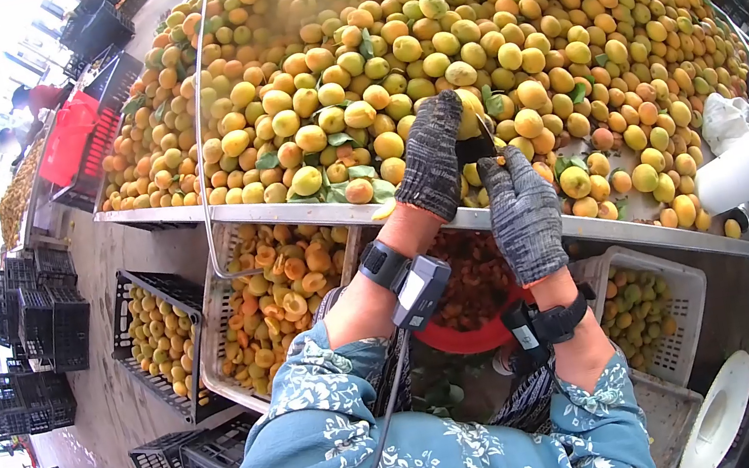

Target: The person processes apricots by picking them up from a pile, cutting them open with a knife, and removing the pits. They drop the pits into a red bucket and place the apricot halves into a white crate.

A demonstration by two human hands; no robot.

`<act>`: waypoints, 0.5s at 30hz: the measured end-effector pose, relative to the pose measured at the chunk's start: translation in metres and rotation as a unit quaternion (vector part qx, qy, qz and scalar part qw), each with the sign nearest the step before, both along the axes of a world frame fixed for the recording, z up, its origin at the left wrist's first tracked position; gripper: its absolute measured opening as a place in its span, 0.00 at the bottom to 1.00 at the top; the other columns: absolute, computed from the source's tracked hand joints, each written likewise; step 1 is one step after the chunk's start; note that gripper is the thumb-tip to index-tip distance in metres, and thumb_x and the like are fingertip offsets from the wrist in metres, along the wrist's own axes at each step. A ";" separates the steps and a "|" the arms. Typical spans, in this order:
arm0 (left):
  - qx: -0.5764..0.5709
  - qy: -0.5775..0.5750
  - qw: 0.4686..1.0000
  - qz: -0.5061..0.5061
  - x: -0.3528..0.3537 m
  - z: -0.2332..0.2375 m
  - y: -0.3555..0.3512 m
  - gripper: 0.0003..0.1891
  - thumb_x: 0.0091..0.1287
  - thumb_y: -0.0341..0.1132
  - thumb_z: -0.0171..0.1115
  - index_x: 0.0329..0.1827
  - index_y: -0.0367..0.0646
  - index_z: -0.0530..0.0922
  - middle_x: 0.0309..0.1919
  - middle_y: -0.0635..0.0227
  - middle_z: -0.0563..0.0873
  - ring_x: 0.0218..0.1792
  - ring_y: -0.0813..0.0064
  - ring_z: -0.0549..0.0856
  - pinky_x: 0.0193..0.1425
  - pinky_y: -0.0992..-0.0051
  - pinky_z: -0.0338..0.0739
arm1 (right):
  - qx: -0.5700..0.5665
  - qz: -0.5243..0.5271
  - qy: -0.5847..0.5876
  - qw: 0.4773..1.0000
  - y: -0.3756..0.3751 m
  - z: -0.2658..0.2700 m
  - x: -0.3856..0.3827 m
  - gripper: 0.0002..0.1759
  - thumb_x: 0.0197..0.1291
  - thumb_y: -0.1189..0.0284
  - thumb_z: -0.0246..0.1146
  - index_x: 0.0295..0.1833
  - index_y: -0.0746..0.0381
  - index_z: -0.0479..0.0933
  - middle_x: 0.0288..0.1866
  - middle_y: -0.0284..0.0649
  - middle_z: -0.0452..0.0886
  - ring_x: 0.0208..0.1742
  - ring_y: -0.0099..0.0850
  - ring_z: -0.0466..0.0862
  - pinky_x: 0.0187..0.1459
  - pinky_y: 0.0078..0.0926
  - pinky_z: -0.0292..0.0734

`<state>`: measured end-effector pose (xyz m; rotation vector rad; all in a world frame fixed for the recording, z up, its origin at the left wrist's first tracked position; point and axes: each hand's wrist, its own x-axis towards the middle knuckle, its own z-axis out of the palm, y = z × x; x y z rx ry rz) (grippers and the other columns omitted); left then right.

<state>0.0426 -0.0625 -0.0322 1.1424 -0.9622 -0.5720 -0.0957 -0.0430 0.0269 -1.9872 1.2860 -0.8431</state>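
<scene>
Both my hands wear dark grey knit gloves and meet over the front rim of a metal table (340,208) heaped with yellow-orange fruit (407,48). My left hand (430,149) has its fingers wrapped round one yellow fruit (470,112). My right hand (526,215) is just to the right and lower, its fingers closed at a small dark tool, perhaps a knife (485,132), whose tip lies against the fruit. Below the hands, a red basin (468,338) holds brownish-red pieces. Left of it, a white crate (214,347) contains split orange fruit.
A black crate of fruit (194,304) stands left on the floor, with stacked black crates (53,316) beyond. At right are a white crate (690,319) of greenish fruit, a white container (744,169) on the table and a pale round lid-like object (722,413). People work far back.
</scene>
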 end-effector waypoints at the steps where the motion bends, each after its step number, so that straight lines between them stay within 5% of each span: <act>1: 0.042 0.276 0.957 -0.074 -0.004 0.009 0.000 0.20 0.73 0.44 0.53 0.58 0.36 0.73 0.51 0.56 0.81 0.52 0.62 0.81 0.58 0.67 0.77 | 0.017 0.012 -0.045 0.999 -0.002 -0.001 0.000 0.17 0.64 0.64 0.60 0.51 0.66 0.77 0.38 0.55 0.82 0.41 0.51 0.82 0.43 0.41 0.76; 2: 0.043 0.277 0.957 -0.074 -0.006 0.018 0.003 0.20 0.73 0.44 0.53 0.58 0.36 0.73 0.51 0.56 0.81 0.52 0.62 0.81 0.58 0.67 0.77 | 0.018 0.012 -0.045 0.999 -0.003 -0.005 0.001 0.17 0.64 0.64 0.60 0.51 0.66 0.77 0.38 0.55 0.82 0.41 0.51 0.82 0.43 0.41 0.76; 4: 0.038 0.467 0.857 -0.217 -0.012 0.032 0.013 0.18 0.73 0.47 0.53 0.55 0.42 0.75 0.46 0.67 0.82 0.46 0.75 0.82 0.49 0.74 0.80 | 0.009 0.009 -0.106 0.994 -0.005 -0.013 0.002 0.18 0.64 0.64 0.60 0.52 0.67 0.76 0.39 0.55 0.83 0.42 0.52 0.82 0.44 0.41 0.76; 8: 0.056 0.534 0.816 -0.213 -0.025 0.045 0.018 0.20 0.71 0.50 0.56 0.54 0.43 0.76 0.39 0.70 0.84 0.35 0.75 0.84 0.40 0.77 0.82 | -0.068 0.005 -0.069 0.995 -0.011 -0.012 0.004 0.19 0.64 0.64 0.60 0.55 0.65 0.76 0.40 0.55 0.83 0.43 0.51 0.83 0.44 0.42 0.77; 12: 0.088 0.425 0.873 -0.223 -0.010 0.043 0.020 0.21 0.71 0.51 0.56 0.55 0.42 0.75 0.42 0.68 0.83 0.40 0.75 0.83 0.44 0.74 0.81 | -0.050 -0.003 -0.020 0.999 -0.017 -0.012 -0.001 0.21 0.64 0.60 0.59 0.57 0.60 0.77 0.34 0.53 0.83 0.37 0.49 0.84 0.39 0.42 0.78; 15: 0.069 0.455 0.860 -0.221 -0.010 0.048 0.016 0.21 0.71 0.51 0.57 0.54 0.43 0.75 0.44 0.68 0.82 0.43 0.75 0.82 0.47 0.73 0.80 | -0.060 -0.019 0.043 0.997 -0.012 -0.002 -0.003 0.20 0.64 0.59 0.59 0.57 0.57 0.77 0.31 0.52 0.83 0.34 0.48 0.84 0.37 0.42 0.78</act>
